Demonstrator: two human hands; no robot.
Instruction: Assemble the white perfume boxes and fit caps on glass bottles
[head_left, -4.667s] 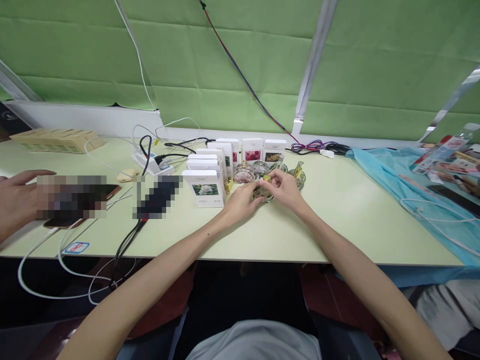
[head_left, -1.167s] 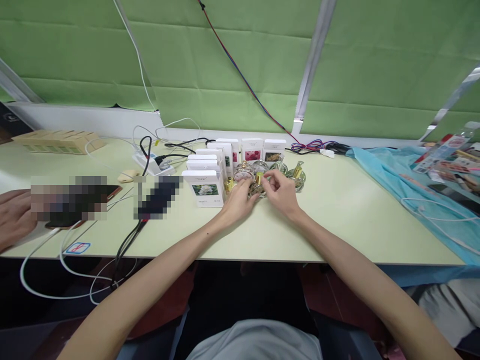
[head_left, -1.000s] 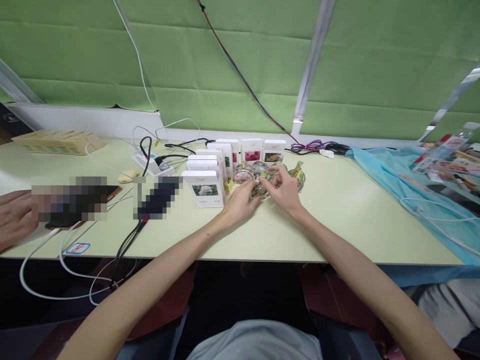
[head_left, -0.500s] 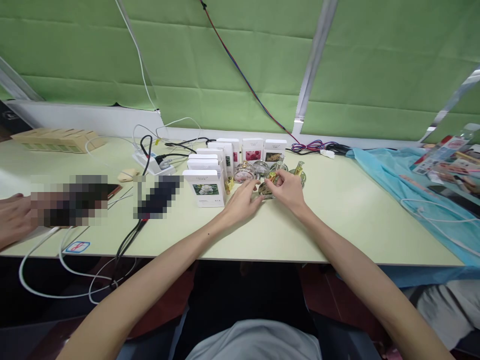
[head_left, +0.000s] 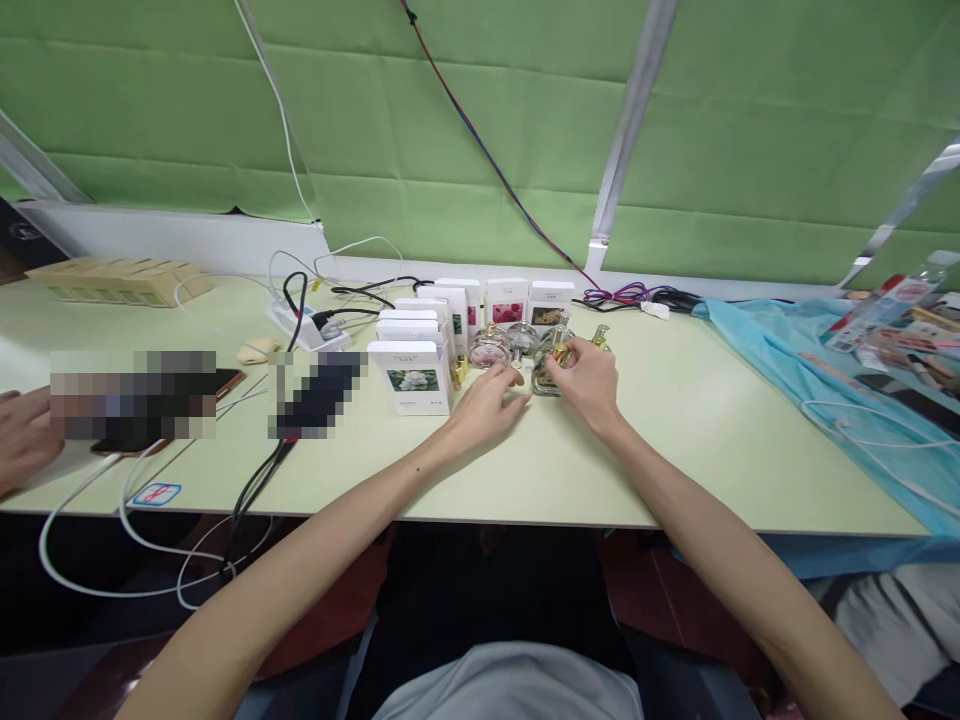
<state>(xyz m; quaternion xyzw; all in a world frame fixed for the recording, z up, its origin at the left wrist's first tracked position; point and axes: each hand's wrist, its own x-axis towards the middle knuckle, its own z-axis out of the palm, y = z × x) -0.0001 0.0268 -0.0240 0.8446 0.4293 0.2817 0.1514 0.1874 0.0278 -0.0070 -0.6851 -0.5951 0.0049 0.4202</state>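
My right hand (head_left: 592, 384) has its thumb and fingers closed around a round glass perfume bottle (head_left: 541, 376) with a gold neck. Beside it, my left hand (head_left: 484, 406) rests on the table with fingers apart and nothing visible in it. Just beyond the left fingertips stands a pinkish round perfume bottle (head_left: 490, 346). Another clear glass bottle (head_left: 522, 336) is behind, between the hands. More bottles are partly hidden behind my right hand. White boxes with flower pictures (head_left: 417, 386) stand upright in a row left of the bottles, and others (head_left: 507, 298) stand behind them.
A power strip with cables (head_left: 306, 328) lies to the left, near a blurred dark device (head_left: 319, 396). Another person's hand (head_left: 26, 445) is at the far left by a phone (head_left: 225, 382). Blue plastic sheeting (head_left: 780, 350) covers the table's right end.
My right hand has moved slightly right with the perfume bottle, which now looks more upright. My left fingers have come away from that bottle and stay at nearly the same spot.
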